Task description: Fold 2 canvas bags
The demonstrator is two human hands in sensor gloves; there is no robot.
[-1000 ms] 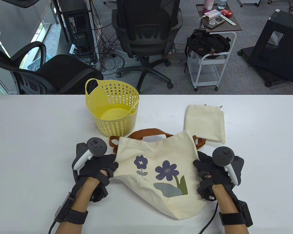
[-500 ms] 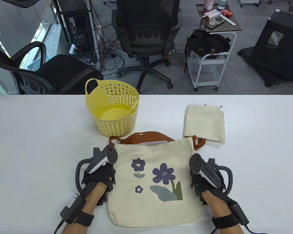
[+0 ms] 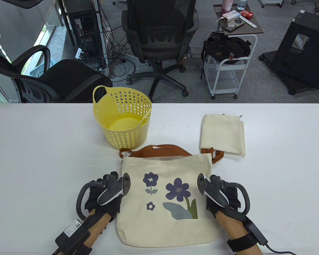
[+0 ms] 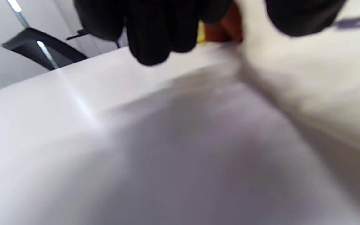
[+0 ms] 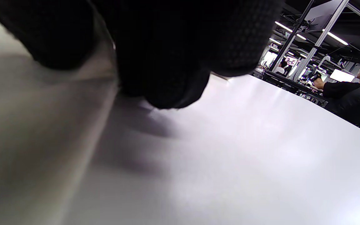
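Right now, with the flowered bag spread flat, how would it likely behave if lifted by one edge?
The flowered bag would probably drape and sag: it is thin cloth lying flat on the table. It looks light, with nothing bulging inside. Its brown handles would likely dangle loose.

Matt cream canvas tote bag (image 3: pixel 164 202) with brown strap handles (image 3: pixel 159 150); beside it, perforated yellow plastic basket (image 3: pixel 122 120) on the smooth white table (image 3: pixel 42 148).
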